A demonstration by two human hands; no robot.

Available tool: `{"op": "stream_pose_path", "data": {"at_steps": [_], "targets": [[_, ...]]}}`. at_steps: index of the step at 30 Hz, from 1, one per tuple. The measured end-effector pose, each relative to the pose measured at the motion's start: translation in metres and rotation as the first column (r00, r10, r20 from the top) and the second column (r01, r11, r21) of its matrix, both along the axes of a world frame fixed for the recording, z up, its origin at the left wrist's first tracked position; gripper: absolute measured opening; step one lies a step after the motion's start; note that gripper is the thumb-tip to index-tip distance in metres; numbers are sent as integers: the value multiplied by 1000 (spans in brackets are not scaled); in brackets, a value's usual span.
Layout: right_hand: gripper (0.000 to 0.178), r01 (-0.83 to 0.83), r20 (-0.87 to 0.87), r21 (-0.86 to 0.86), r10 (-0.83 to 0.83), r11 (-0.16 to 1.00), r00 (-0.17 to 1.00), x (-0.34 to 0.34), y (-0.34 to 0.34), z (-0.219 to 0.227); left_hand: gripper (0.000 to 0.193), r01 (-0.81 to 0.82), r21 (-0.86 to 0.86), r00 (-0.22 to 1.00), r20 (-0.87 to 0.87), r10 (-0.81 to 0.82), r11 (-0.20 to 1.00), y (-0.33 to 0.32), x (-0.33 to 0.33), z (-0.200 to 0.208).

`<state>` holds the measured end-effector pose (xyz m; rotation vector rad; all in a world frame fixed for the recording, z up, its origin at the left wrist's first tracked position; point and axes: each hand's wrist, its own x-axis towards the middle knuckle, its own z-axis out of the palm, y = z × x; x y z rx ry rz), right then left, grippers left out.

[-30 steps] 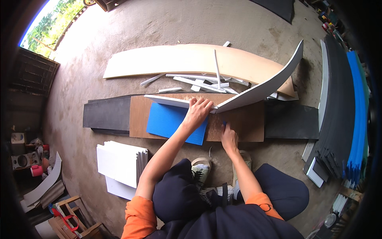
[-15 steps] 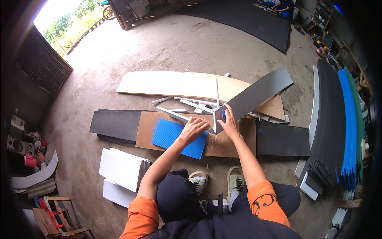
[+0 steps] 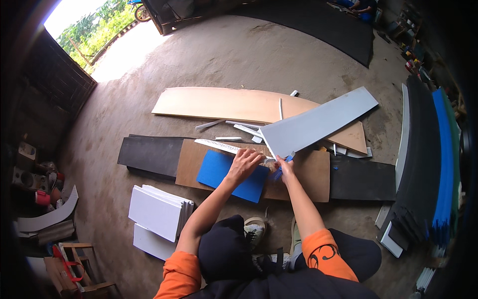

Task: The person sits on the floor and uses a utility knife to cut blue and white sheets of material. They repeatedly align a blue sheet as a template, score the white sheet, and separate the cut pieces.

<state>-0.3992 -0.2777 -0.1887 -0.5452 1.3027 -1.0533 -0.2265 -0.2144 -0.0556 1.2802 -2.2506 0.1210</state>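
My left hand (image 3: 245, 164) is closed, fingers bent around the near end of a narrow white strip (image 3: 216, 145) that slants away to the left. Beside it, my right hand (image 3: 287, 169) grips a slim blue tool (image 3: 279, 173), blurred, its kind unclear. The right fingers also meet the near corner of a long light-grey board (image 3: 318, 119), which slopes up to the far right. Beneath both hands lies a brown board (image 3: 303, 174). A blue textured sheet (image 3: 231, 175) rests on that board, under my left wrist.
A tan board (image 3: 224, 104) lies beyond, with white offcuts (image 3: 244, 130) in front. Black sheets (image 3: 152, 157) stick out under the brown board. A white sheet stack (image 3: 157, 212) sits near left. Black sheets (image 3: 418, 164) and blue sheets (image 3: 442, 164) line the right. Another person (image 3: 361, 7) sits far right.
My right hand has come down nearer to me, with the blue tool now below the board's corner. The long board has turned to show a lighter face. My left hand stays close to its former place.
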Motion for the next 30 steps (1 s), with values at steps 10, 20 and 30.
{"op": "stream_pose_path", "data": {"at_steps": [10,20,30], "targets": [[25,492,-199,-54,-492,869,847,-81,-62,-24,26,-110,-60,988,-119,103,992,12,15,13],[30,-600,-608,-481,250,639,754,-67,-17,174,42,-47,-63,941,-337,23,997,-22,0,49],[27,79,-88,-612,-168,787,982,-64,-2,200,56,-628,26,608,-607,511,778,0,-15,110]]}}
